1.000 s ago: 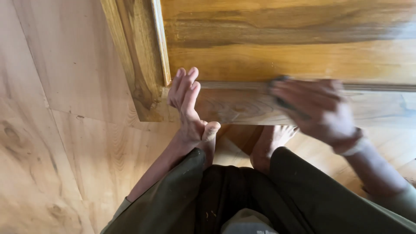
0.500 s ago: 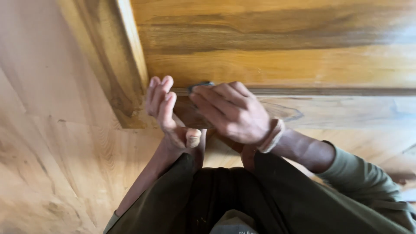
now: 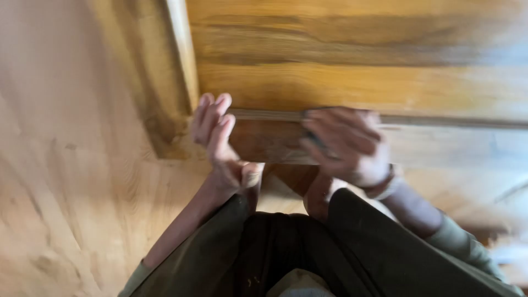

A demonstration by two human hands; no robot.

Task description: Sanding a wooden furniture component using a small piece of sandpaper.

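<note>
left fingers: the left hand (image 3: 223,146) is flat and open, fingers together, pressed against the end of the wooden ledge (image 3: 264,140), gripping nothing

right fingers: the right hand (image 3: 346,146) is curled closed over the ledge, maybe around something small and dark, too blurry to tell what

ledge: a darker step running along the foot of the big wooden panel (image 3: 357,60), right in front of the person's knees

risk: the flat left hand has no real hold, so it could skid off if the person pushes; fingertips close to the corner by the upright frame (image 3: 176,71) could get pinched

risk 2: the person is crouched, so leaning in could tip them forward

floor: pale wooden floor (image 3: 71,209), smooth, strong grain

room: all wood, warm light, everything motion-blurred
</note>
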